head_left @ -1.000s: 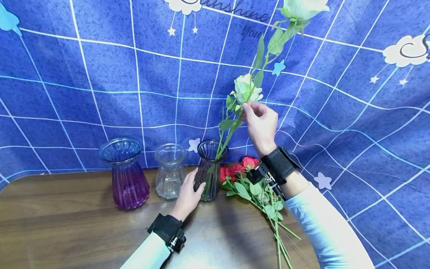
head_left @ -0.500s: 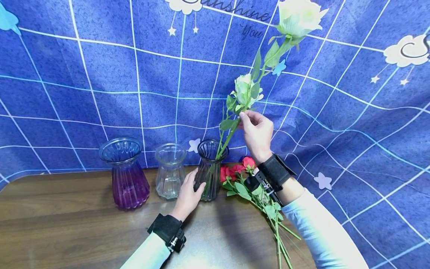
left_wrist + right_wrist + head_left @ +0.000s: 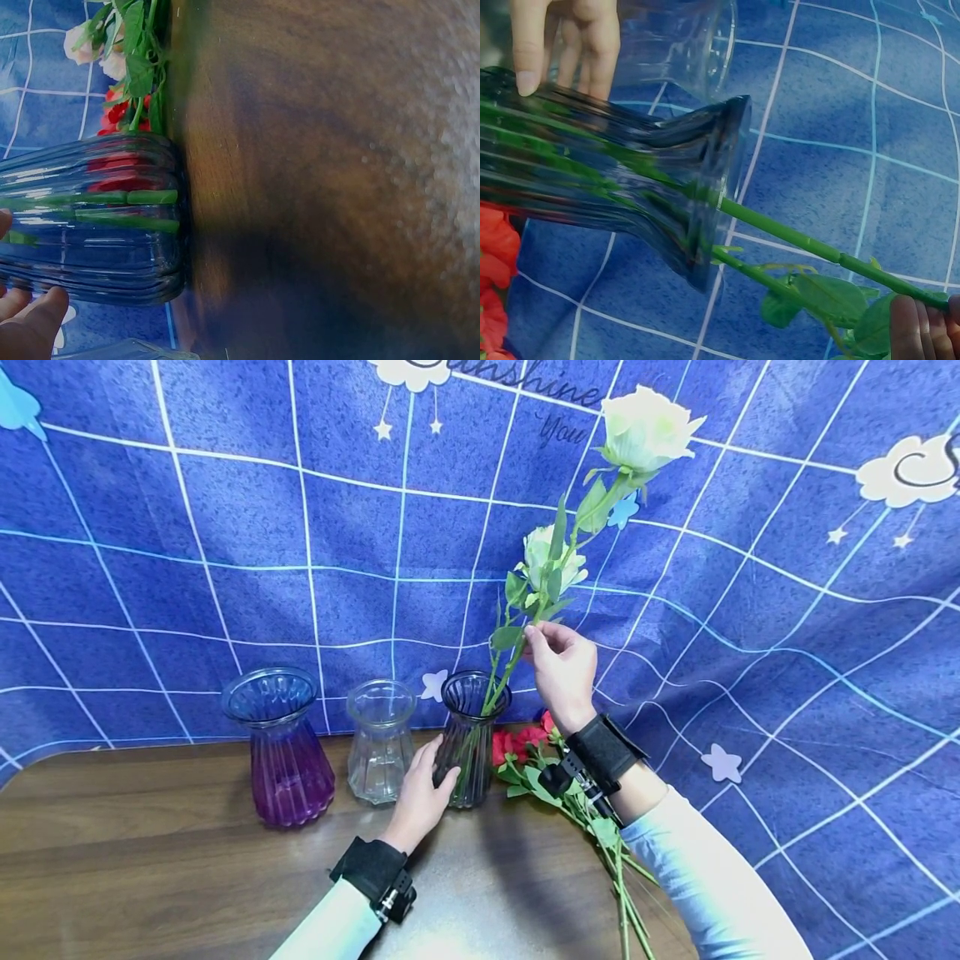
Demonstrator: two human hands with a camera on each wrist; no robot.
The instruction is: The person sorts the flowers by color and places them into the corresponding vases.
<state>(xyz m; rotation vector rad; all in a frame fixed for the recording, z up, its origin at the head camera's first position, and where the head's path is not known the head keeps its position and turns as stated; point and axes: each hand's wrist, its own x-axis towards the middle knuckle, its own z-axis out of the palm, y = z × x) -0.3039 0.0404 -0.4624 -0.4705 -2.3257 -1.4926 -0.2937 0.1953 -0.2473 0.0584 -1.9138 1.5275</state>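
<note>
My left hand (image 3: 416,797) holds the side of a dark grey ribbed glass vase (image 3: 474,764), thumb at the front and fingers on its left. My right hand (image 3: 564,672) pinches the green stem of a tall white rose (image 3: 645,435) above the vase mouth. That rose leans up and to the right. Behind it, a shorter white rose (image 3: 536,553) stands in the same vase. Seen in the left wrist view, two green stems (image 3: 154,196) stand inside the glass, their cut ends near its base.
A clear glass vase (image 3: 381,760) stands just left of the dark one, and a blue-purple vase (image 3: 288,768) farther left. Red roses (image 3: 510,746) lie to the right, stems toward the front of the wooden table (image 3: 150,860). A blue patterned cloth (image 3: 247,527) hangs behind.
My right hand has moved down and slightly left with the tall white rose, whose bloom has come lower and fully into view. The left hand and the vase have not moved.
</note>
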